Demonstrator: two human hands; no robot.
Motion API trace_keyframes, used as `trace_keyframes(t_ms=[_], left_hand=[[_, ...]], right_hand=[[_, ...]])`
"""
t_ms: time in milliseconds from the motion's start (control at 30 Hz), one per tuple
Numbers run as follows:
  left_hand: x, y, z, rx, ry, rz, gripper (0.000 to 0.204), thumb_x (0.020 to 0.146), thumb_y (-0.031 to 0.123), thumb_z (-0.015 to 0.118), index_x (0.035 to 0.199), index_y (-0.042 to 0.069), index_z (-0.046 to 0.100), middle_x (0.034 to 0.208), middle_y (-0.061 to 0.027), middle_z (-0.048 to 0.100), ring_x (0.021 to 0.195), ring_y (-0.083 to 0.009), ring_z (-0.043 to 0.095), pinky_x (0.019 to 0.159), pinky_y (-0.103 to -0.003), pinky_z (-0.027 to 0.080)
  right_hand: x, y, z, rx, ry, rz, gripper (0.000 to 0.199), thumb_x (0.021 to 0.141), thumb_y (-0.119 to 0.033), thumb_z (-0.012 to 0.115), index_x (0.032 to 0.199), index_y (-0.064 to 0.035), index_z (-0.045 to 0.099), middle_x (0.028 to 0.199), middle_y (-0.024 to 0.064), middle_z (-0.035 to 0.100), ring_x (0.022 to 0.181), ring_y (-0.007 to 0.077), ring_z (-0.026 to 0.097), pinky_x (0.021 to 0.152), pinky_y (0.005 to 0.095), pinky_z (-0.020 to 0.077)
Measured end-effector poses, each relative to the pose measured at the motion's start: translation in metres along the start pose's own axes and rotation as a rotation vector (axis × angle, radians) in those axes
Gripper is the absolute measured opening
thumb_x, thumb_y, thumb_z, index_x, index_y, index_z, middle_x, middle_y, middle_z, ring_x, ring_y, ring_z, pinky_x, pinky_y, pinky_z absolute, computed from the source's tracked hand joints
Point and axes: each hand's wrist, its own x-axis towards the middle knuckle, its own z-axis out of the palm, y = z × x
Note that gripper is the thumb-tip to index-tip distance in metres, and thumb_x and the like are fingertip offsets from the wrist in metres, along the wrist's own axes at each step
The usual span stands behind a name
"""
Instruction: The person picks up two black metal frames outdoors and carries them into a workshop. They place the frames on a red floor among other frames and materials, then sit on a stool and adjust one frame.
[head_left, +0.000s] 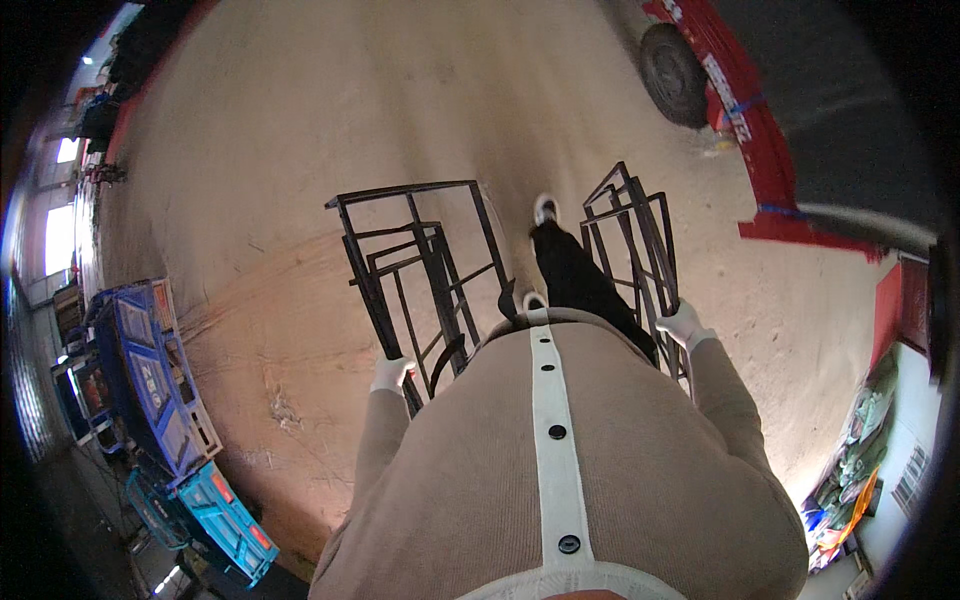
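**Two metal frames carried over a dirt floor**

Nearest the camera, a tan buttoned top with a white front strip (556, 440) fills the lower middle; both sleeves run out to white-gloved hands. The left hand (391, 373) is closed around a bar of the left metal frame (420, 270), which is held just beside the left hip and is made of several dark, thin-barred rectangles stacked together; the right hand (684, 324) is closed around the top of the right metal frame (635, 250), a similar dark bundle held just beside the right hip. Between the two frames a dark trouser leg is seen, ending in a white shoe (545, 208) set forward on the dirt floor (350, 130). At near left, blue crates (150, 370) and a turquoise crate (228, 520) are stacked along the wall; at near right, colourful bags (850, 470) are heaped. Farther off at right, a red vehicle (745, 110) with a black wheel (672, 72) is parked; at far left, bright windows are seen along the wall, the things beside them too small to tell.
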Motion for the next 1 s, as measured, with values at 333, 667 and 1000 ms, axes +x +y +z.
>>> trace_keyframes(t_ms=[333,667,1000], left_hand=[[-0.01,0.39,-0.027,0.164,0.206,0.096,0.008,0.068,0.007,0.074,0.068,-0.001,0.072,0.064,-0.0105,0.069,0.058,-0.0211,0.066,0.055,-0.036,0.049],[0.194,0.533,-0.197,0.264,0.04,0.156,0.014,0.064,0.014,0.074,0.072,0.003,0.073,0.069,-0.0079,0.07,0.066,-0.0198,0.065,0.059,-0.038,0.047],[0.299,0.693,-0.303,0.183,0.093,-0.002,0.021,0.072,0.015,0.078,0.084,-0.001,0.071,0.075,-0.0105,0.07,0.069,-0.0217,0.069,0.06,-0.039,0.052]], right_hand=[[0.189,-0.328,-0.06,-0.043,-0.102,-0.048,0.047,0.065,-0.015,0.086,0.104,0.0005,0.065,0.086,0.0099,0.068,0.08,0.0226,0.066,0.073,0.0375,0.0543],[0.286,-0.645,-0.03,-0.164,0.039,0.092,0.043,0.064,-0.011,0.082,0.104,0.0023,0.071,0.095,0.0161,0.074,0.091,0.0281,0.071,0.084,0.0407,0.0556],[0.4,-0.798,0.081,-0.217,-0.078,0.171,0.051,0.065,-0.021,0.083,0.107,0.0042,0.069,0.099,0.0193,0.072,0.093,0.0327,0.071,0.081,0.0434,0.0553]])
